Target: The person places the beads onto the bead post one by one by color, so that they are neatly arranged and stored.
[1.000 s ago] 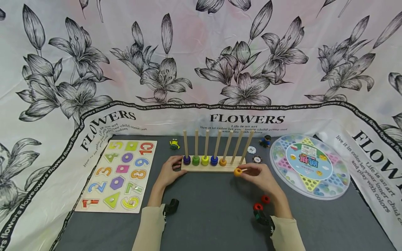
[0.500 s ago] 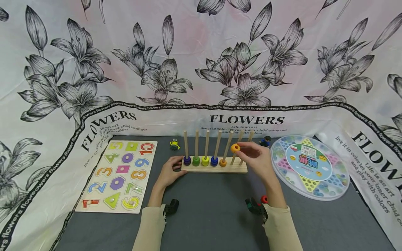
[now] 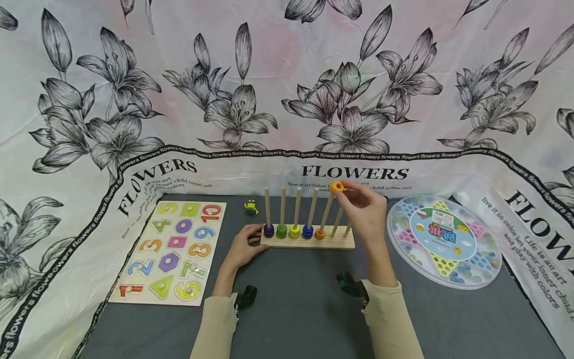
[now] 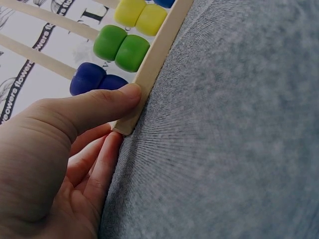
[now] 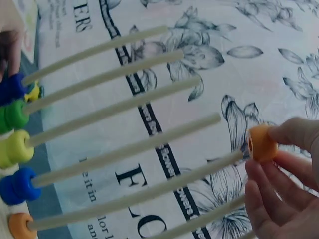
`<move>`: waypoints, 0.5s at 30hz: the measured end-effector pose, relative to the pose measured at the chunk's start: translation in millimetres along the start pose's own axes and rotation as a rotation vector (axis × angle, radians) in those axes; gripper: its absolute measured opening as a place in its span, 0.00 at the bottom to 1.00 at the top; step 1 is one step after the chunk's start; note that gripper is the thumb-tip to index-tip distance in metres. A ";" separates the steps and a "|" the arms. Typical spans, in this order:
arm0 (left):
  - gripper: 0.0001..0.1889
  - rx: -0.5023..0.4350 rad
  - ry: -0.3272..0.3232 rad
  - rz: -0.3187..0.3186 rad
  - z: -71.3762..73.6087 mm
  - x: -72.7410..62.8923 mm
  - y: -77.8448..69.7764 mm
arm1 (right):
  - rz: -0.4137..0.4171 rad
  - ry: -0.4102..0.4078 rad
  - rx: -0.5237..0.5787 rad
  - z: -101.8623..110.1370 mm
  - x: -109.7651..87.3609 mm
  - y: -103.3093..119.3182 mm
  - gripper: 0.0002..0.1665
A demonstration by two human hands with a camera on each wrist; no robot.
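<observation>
An orange bead (image 5: 263, 143) is pinched between the thumb and fingers of my right hand (image 3: 365, 209), right at the top of the fifth peg (image 5: 149, 196). That peg carries one orange bead (image 3: 320, 234) at its foot. The wooden peg rack (image 3: 287, 242) has several upright pegs; dark blue (image 4: 92, 79), green (image 4: 121, 49), yellow (image 4: 140, 16) and blue beads (image 3: 307, 231) sit low on the other pegs, two to a peg. My left hand (image 3: 244, 245) grips the rack's left end, thumb on its front edge. The two rightmost pegs are partly behind my right hand.
A number puzzle board (image 3: 168, 254) lies at left. On the right is a round game board (image 3: 444, 242). A small yellow-green toy (image 3: 251, 207) stands behind the rack. Floral cloth (image 3: 287, 99) rises behind the grey table (image 3: 305, 309).
My right hand has lifted the orange bead from beside the rack's front right corner up to the tip of the fifth peg. The left hand stays on the rack's end.
</observation>
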State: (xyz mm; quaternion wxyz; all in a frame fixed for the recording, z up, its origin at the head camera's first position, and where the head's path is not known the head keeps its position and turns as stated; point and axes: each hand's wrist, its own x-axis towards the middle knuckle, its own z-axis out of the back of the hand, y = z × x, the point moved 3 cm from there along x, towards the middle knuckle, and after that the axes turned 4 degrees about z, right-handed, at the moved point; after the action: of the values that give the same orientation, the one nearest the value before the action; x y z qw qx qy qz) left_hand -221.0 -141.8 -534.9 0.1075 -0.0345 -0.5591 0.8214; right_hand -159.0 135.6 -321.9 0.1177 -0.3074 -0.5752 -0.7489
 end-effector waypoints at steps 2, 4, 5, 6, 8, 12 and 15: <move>0.33 0.001 0.003 0.003 -0.5 -0.6 -0.1 | -0.003 -0.020 -0.013 -2.6 -0.3 1.2 0.14; 0.33 0.002 0.003 0.006 -0.8 -1.0 -0.1 | -0.001 -0.036 -0.042 -4.4 -1.2 2.1 0.14; 0.33 0.003 0.004 0.006 -0.9 -1.1 -0.1 | 0.002 -0.045 -0.055 -4.9 -1.8 2.4 0.14; 0.33 0.002 0.006 0.006 -0.8 -1.2 -0.3 | 0.004 -0.055 -0.070 -5.1 -2.4 2.6 0.14; 0.33 0.003 0.007 0.007 -0.7 -1.1 -0.5 | 0.009 -0.068 -0.089 -5.6 -3.3 3.0 0.14; 0.33 0.000 0.006 0.004 0.0 -0.2 -0.6 | 0.005 -0.077 -0.114 -7.3 -3.6 4.0 0.14; 0.33 0.002 0.003 0.008 0.5 0.0 -0.4 | -0.003 -0.061 -0.136 -10.5 -3.0 4.1 0.14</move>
State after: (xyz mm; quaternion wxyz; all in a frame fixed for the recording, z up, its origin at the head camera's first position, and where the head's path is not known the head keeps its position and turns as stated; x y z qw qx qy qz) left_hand -221.1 -142.1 -534.3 0.1051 -0.0379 -0.5579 0.8224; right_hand -157.8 124.0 -322.1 0.0778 -0.3362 -0.5267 -0.7768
